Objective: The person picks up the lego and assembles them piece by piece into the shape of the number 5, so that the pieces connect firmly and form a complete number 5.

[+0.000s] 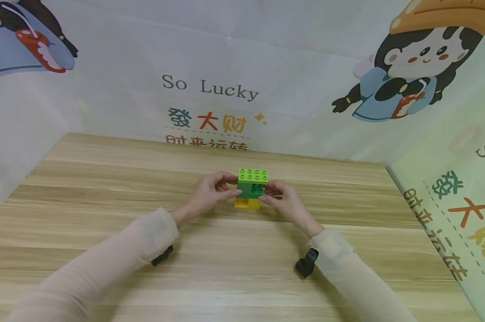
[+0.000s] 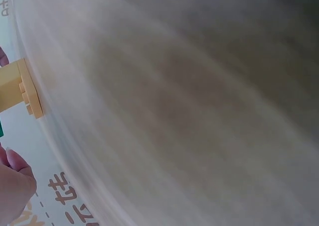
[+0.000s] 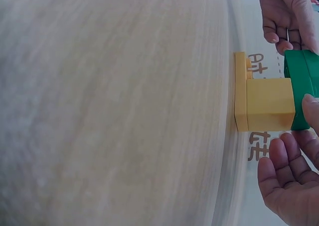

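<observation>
A toy brick stack stands on the wooden table. A lime green brick point(image 1: 253, 175) tops it, a dark green brick point(image 1: 244, 190) sits below, and yellow bricks point(image 3: 270, 104) form the base. My left hand point(image 1: 212, 190) pinches the green bricks from the left, its thumb at the dark green one's edge. From the other side my right hand point(image 1: 284, 200) grips them, with the thumb point(image 3: 311, 111) against the dark green brick in the right wrist view. Only the stack's yellow base point(image 2: 31, 89), a sliver of green and parts of the hands show in the left wrist view.
The wooden table point(image 1: 226, 268) runs back to a printed cloth point(image 1: 299, 89) with lettering and cartoon figures. More of this cloth rises along the left and right sides. Small black devices point(image 1: 305, 264) sit at both wrists, below the sleeves.
</observation>
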A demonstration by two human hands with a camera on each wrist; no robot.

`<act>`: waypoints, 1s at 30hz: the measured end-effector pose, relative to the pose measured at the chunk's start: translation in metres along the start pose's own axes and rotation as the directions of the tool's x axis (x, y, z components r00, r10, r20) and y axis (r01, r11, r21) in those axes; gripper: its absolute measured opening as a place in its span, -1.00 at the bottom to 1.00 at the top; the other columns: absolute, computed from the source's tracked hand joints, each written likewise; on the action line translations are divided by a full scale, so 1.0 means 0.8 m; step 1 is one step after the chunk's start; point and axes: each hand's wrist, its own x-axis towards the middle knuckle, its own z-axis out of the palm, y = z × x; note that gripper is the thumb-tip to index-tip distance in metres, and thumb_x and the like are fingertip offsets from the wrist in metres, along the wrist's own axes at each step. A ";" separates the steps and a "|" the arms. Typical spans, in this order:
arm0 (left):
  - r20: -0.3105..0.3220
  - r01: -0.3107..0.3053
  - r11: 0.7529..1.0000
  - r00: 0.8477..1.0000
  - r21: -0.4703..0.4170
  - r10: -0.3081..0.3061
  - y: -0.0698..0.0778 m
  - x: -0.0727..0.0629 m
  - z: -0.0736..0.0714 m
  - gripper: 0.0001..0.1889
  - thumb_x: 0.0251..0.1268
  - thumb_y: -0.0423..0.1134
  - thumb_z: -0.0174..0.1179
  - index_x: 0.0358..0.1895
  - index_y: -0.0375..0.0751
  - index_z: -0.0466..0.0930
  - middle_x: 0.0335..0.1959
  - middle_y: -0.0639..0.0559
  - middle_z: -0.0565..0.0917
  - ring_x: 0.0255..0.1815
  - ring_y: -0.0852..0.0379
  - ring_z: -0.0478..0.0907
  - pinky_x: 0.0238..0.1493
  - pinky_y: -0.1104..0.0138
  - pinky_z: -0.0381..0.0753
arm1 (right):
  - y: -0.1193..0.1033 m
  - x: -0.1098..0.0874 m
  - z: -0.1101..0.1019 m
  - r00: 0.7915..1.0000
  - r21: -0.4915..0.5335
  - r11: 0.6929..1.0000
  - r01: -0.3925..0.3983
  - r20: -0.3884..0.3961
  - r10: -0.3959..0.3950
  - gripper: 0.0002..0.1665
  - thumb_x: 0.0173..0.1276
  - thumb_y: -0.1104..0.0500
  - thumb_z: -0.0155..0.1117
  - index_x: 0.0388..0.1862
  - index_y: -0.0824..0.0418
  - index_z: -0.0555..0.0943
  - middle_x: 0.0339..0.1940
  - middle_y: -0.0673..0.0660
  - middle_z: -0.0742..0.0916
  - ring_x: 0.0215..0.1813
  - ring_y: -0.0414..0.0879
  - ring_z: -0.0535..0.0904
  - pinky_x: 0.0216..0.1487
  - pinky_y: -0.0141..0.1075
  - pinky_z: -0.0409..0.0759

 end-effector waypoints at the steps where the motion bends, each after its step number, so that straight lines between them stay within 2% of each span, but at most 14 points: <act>1: 0.000 0.000 1.000 1.000 0.000 0.000 -0.001 0.000 0.001 -0.61 0.14 -0.25 0.33 0.03 -0.28 0.54 -0.03 -0.13 0.63 -0.25 0.11 0.46 -0.24 0.40 0.50 | 0.001 0.000 0.001 1.000 0.002 1.000 0.001 -0.002 -0.001 -0.61 0.24 0.31 0.30 0.03 0.43 0.54 -0.13 0.31 0.66 -0.09 0.06 0.58 0.00 -0.15 0.58; 7: -0.005 -0.015 1.000 1.000 -0.003 0.015 -0.003 -0.001 0.003 -0.63 0.16 -0.23 0.31 0.02 -0.29 0.54 -0.12 -0.13 0.63 -0.27 0.11 0.44 -0.28 0.45 0.48 | 0.004 0.001 0.003 1.000 0.025 1.000 -0.003 -0.002 0.003 -0.63 0.26 0.31 0.27 0.03 0.45 0.53 -0.12 0.33 0.65 -0.08 0.07 0.56 -0.02 -0.17 0.57; 12: -0.009 -0.039 0.999 0.999 0.016 0.039 -0.004 0.000 0.004 -0.64 0.17 -0.23 0.30 0.01 -0.29 0.53 -0.15 -0.12 0.62 -0.28 0.12 0.46 -0.28 0.46 0.48 | 0.005 0.002 0.004 0.999 0.012 0.999 -0.039 -0.005 0.039 -0.63 0.29 0.29 0.25 0.04 0.43 0.53 -0.11 0.31 0.67 -0.08 0.03 0.57 -0.03 -0.23 0.57; 22: -0.017 -0.014 1.000 1.000 0.027 0.014 -0.001 0.005 0.005 -0.65 0.22 -0.21 0.25 0.02 -0.29 0.50 -0.13 -0.12 0.61 -0.24 0.10 0.46 -0.22 0.42 0.50 | 0.001 0.006 0.004 0.996 0.009 0.996 -0.090 0.005 0.090 -0.57 0.34 0.24 0.20 0.15 0.40 0.48 -0.04 0.29 0.65 -0.01 0.05 0.55 -0.02 -0.23 0.56; 30: -0.027 0.008 1.000 1.000 0.014 -0.008 0.000 0.010 0.004 -0.64 0.27 -0.18 0.22 0.04 -0.31 0.49 -0.07 -0.14 0.60 -0.18 0.07 0.50 -0.13 0.34 0.54 | 0.002 0.011 0.004 0.996 0.015 0.996 -0.087 0.001 0.087 -0.58 0.36 0.21 0.18 0.15 0.39 0.49 -0.06 0.27 0.65 -0.04 0.03 0.53 -0.02 -0.23 0.53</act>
